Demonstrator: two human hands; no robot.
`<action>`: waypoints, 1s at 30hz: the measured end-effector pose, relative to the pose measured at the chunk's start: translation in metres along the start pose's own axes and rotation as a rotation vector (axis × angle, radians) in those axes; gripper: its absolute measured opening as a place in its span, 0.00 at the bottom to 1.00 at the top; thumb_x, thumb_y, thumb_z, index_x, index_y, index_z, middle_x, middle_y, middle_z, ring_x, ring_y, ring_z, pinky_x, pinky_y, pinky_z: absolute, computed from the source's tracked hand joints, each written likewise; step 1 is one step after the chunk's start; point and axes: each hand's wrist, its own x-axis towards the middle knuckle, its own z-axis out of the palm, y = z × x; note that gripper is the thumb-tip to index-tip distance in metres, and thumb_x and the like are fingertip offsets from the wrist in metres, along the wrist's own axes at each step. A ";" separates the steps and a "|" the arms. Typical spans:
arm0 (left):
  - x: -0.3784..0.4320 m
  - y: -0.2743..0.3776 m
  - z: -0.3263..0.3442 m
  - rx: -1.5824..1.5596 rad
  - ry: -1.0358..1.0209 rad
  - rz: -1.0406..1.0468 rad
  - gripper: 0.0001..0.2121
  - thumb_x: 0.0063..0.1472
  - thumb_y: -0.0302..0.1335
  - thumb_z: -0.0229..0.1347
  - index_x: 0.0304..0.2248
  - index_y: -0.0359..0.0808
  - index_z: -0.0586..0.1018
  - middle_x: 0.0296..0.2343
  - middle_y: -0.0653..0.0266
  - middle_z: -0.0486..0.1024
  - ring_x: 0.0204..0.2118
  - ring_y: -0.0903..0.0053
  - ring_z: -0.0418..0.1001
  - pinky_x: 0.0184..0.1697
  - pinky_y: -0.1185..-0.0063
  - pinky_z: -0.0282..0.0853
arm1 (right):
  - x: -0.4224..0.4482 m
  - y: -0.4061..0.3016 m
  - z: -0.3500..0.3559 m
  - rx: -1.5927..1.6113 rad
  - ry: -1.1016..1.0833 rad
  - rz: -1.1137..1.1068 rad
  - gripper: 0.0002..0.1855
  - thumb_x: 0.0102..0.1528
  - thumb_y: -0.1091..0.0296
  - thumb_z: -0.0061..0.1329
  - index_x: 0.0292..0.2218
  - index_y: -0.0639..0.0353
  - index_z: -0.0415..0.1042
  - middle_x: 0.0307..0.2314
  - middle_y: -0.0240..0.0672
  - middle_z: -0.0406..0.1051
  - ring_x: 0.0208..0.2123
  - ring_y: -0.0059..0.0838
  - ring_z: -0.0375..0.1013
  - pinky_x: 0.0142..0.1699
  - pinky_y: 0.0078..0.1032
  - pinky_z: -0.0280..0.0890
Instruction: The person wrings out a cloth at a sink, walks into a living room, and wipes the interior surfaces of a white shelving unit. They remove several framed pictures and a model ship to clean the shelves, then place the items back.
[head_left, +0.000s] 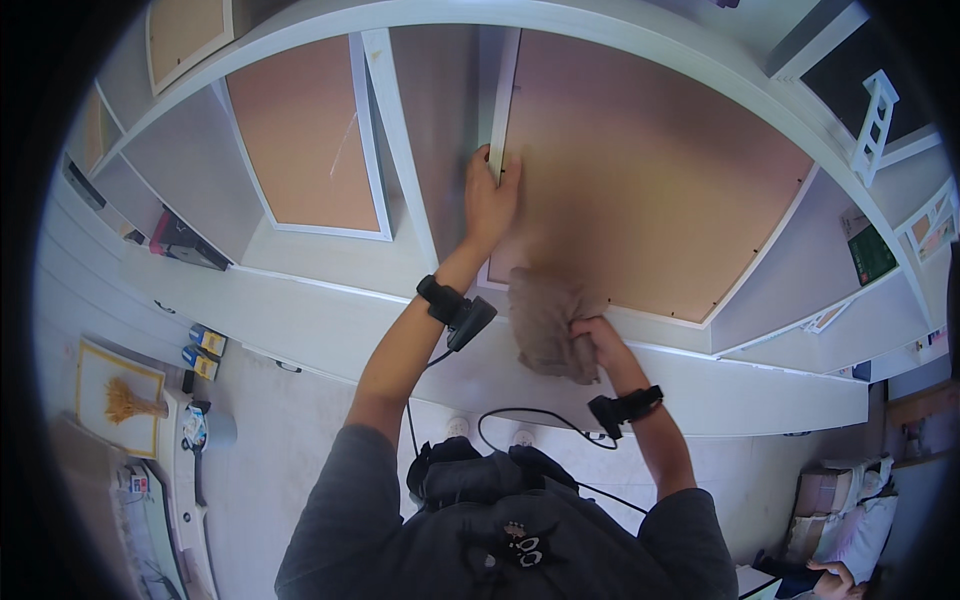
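My left hand grips the left edge of a large white-framed picture, whose brown backing board faces me. The frame leans inside a white shelf compartment. In my right hand is a bunched brown cloth, held near the lower edge of the frame, over the shelf's front. A smaller framed board, also with its back outward, leans in the compartment to the left.
White shelving curves around me, with a dark box at left and a green box at right. A black cable loops before my waist. Bottom right, a person's hand shows near cushions. A bin stands left.
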 end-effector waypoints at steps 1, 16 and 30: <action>0.001 0.002 -0.001 0.000 -0.014 0.002 0.29 0.56 0.43 0.50 0.47 0.26 0.62 0.44 0.43 0.64 0.47 0.57 0.63 0.50 0.73 0.57 | -0.011 -0.013 -0.008 0.032 -0.009 -0.055 0.29 0.35 0.82 0.43 0.44 0.68 0.63 0.37 0.41 0.68 0.39 0.36 0.68 0.46 0.30 0.64; 0.020 -0.015 0.006 0.032 0.004 -0.029 0.34 0.57 0.49 0.45 0.50 0.24 0.58 0.44 0.39 0.63 0.48 0.53 0.62 0.50 0.70 0.57 | -0.124 -0.113 -0.074 0.340 0.360 -0.885 0.21 0.46 0.70 0.47 0.44 0.65 0.63 0.39 0.38 0.67 0.43 0.34 0.66 0.50 0.29 0.59; 0.033 -0.033 0.027 -0.092 0.099 -0.061 0.26 0.62 0.46 0.38 0.27 0.25 0.72 0.19 0.57 0.70 0.24 0.75 0.64 0.32 0.75 0.62 | -0.119 -0.293 -0.100 -0.666 1.124 -1.192 0.35 0.46 0.50 0.52 0.45 0.75 0.63 0.45 0.49 0.63 0.44 0.37 0.64 0.51 0.25 0.54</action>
